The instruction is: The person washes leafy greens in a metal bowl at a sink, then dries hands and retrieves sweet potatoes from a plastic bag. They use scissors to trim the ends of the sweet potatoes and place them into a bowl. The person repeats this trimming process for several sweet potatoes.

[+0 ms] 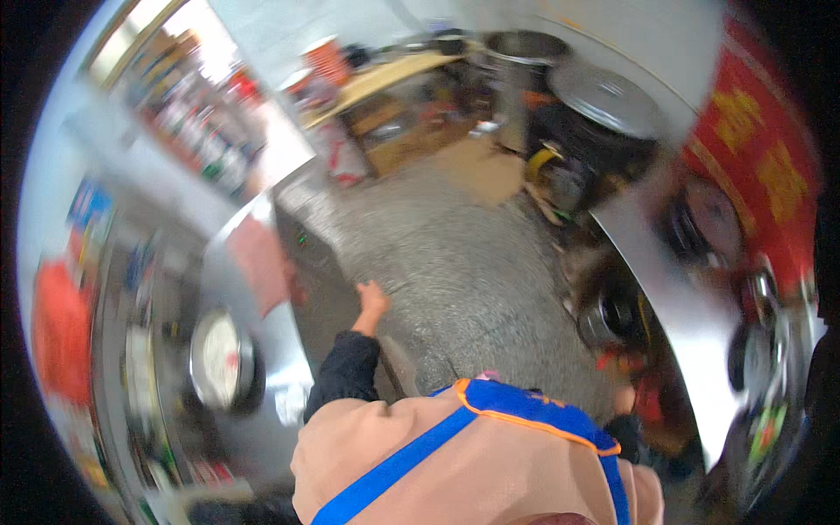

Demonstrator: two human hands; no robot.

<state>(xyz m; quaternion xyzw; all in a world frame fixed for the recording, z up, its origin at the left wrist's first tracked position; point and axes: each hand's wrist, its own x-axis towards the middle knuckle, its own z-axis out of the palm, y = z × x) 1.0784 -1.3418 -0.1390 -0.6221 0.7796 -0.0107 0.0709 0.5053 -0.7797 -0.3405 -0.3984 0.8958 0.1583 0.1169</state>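
My left hand [374, 300] reaches out above the floor beside a steel counter [295, 348], thumb apart from the fingers and nothing visible in it. On that counter stands a round metal basin [213, 397] with white contents [222, 357] and a small red spot in them. A flat pinkish-red sheet or cloth [262, 262] lies toward the counter's far end. Low on the right, my right hand [623, 398] is blurred and partly hidden by my apron [518, 407]; whether it holds anything cannot be made out.
Grey floor [453, 275] runs ahead between the counters. A wooden shelf [394, 75] bears a red-and-white tub [326, 60]. A large pot [525, 49] and a broad metal lid [604, 98] stand far right. A steel worktop [682, 354] edges the right side, with another pot [607, 318] below.
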